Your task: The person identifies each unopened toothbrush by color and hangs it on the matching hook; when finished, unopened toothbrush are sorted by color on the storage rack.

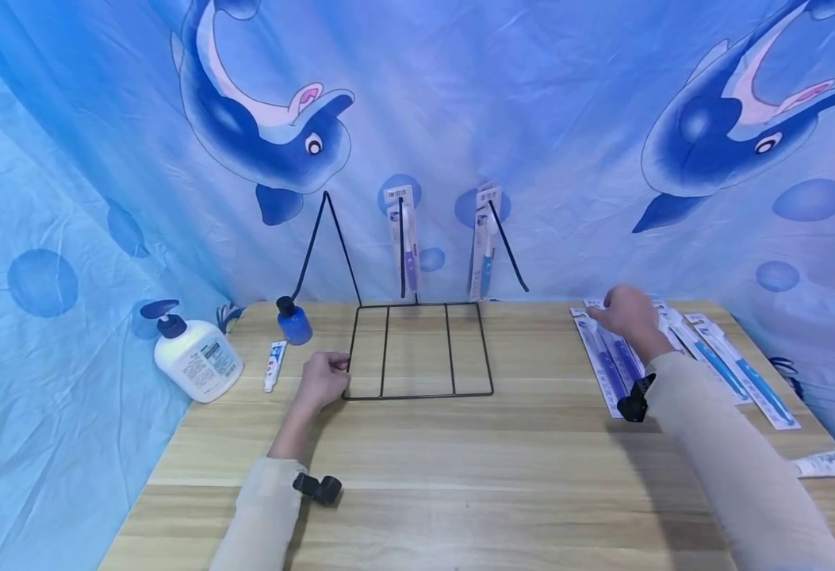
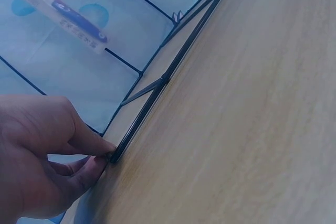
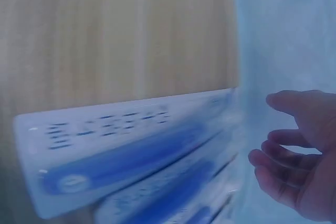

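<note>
My left hand [image 1: 323,379] pinches the front left corner of a black wire display rack [image 1: 417,396] standing on the table. In the left wrist view the thumb and fingertips meet at the end of the rack's wire [image 2: 137,120]. A packaged purple toothbrush [image 1: 411,266] and a packaged blue toothbrush [image 1: 486,274] hang from the rack's upright hooks. Off to the right, my right hand [image 1: 630,313] is over the far end of a row of packaged toothbrushes, purple ones [image 1: 606,369] and blue ones [image 1: 763,388]. Its fingers are loosely bent with nothing between them in the right wrist view.
Left of the rack stand a white pump bottle [image 1: 203,365] and a small blue bottle [image 1: 294,323], with a small toothpaste tube [image 1: 273,366] lying near them. A white tube [image 1: 827,464] lies at the right table edge. Behind hangs a blue dolphin-print curtain [image 1: 567,159].
</note>
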`<action>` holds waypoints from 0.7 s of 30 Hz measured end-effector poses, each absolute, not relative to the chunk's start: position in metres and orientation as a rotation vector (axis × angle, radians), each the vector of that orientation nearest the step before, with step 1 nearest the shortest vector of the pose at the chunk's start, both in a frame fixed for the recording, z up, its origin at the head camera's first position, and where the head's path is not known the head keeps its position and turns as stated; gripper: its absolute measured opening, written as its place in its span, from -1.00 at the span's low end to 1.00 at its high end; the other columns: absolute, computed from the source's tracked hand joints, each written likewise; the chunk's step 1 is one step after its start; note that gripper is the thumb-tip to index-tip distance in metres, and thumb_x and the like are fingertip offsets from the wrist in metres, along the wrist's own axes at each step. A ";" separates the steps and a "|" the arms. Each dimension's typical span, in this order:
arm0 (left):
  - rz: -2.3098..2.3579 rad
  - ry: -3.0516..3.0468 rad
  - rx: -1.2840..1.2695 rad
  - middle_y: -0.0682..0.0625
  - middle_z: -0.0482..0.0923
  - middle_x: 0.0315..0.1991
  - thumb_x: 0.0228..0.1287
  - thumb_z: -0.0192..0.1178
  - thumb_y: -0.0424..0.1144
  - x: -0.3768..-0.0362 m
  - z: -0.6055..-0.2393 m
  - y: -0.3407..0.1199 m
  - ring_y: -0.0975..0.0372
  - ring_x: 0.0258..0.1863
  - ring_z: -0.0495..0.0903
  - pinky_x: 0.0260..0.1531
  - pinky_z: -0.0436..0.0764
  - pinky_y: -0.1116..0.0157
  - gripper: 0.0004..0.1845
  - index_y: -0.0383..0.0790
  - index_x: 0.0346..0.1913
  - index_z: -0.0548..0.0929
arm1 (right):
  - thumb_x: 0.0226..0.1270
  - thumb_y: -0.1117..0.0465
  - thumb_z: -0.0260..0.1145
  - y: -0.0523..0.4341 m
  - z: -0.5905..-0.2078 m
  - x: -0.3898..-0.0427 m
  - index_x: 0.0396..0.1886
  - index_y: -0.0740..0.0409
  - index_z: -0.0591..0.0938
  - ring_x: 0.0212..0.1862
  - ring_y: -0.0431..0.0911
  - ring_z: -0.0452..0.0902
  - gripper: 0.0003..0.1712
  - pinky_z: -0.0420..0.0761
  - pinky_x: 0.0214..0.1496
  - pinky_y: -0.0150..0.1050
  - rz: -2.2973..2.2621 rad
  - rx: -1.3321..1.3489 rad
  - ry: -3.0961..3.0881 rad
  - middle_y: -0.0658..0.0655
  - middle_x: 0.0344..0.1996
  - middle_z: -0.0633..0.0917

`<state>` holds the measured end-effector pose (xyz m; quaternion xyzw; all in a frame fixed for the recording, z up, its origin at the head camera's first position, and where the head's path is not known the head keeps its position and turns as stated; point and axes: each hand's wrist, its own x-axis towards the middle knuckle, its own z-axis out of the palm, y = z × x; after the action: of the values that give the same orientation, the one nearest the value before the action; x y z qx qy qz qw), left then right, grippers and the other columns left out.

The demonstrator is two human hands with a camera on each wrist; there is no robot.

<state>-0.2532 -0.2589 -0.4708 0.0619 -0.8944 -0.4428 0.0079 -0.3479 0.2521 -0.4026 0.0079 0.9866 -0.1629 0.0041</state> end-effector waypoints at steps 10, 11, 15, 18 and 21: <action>-1.369 -2.791 0.174 -0.28 0.64 -0.14 0.03 0.20 -0.60 -0.253 -0.472 -0.258 0.03 -0.21 0.64 -0.17 0.67 0.16 -0.50 -0.52 0.14 0.58 | 0.33 0.02 0.26 0.254 -0.433 -0.343 -0.26 0.45 0.66 -0.48 0.03 0.51 -0.53 0.49 -0.43 -0.06 -0.481 0.086 3.006 0.23 -0.50 0.65; -1.369 -2.792 0.169 -0.28 0.63 -0.14 0.03 0.20 -0.60 -0.253 -0.472 -0.257 0.03 -0.22 0.63 -0.18 0.67 0.16 -0.50 -0.53 0.14 0.58 | 0.33 0.04 0.25 0.253 -0.434 -0.343 -0.29 0.43 0.66 -0.50 0.02 0.49 -0.56 0.47 -0.45 -0.09 -0.479 0.087 3.004 0.21 -0.53 0.63; -1.364 -2.793 0.169 -0.27 0.63 -0.14 0.04 0.20 -0.59 -0.252 -0.471 -0.257 0.03 -0.21 0.63 -0.17 0.67 0.16 -0.50 -0.51 0.14 0.59 | 0.31 0.09 0.22 0.251 -0.437 -0.340 -0.32 0.42 0.63 -0.51 0.02 0.47 -0.61 0.44 -0.53 -0.16 -0.467 0.091 3.018 0.21 -0.55 0.59; -1.354 -2.791 0.169 -0.26 0.64 -0.14 0.05 0.19 -0.59 -0.253 -0.471 -0.257 0.04 -0.21 0.63 -0.17 0.66 0.16 -0.51 -0.51 0.14 0.59 | 0.31 0.10 0.20 0.249 -0.438 -0.338 -0.26 0.44 0.62 -0.49 0.04 0.49 -0.60 0.47 -0.51 -0.14 -0.476 0.094 3.039 0.24 -0.50 0.61; -1.346 -2.793 0.167 -0.26 0.64 -0.15 0.05 0.18 -0.59 -0.254 -0.472 -0.258 0.06 -0.22 0.63 -0.19 0.66 0.18 -0.51 -0.52 0.14 0.59 | 0.31 0.11 0.18 0.247 -0.437 -0.336 -0.38 0.39 0.60 -0.55 -0.01 0.43 -0.64 0.41 -0.57 -0.17 -0.508 0.096 3.055 0.18 -0.60 0.56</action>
<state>-0.2538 -0.2581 -0.4716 0.0538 -0.8993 -0.4335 0.0184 -0.3358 0.2467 -0.4366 0.0309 0.9858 -0.1639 0.0215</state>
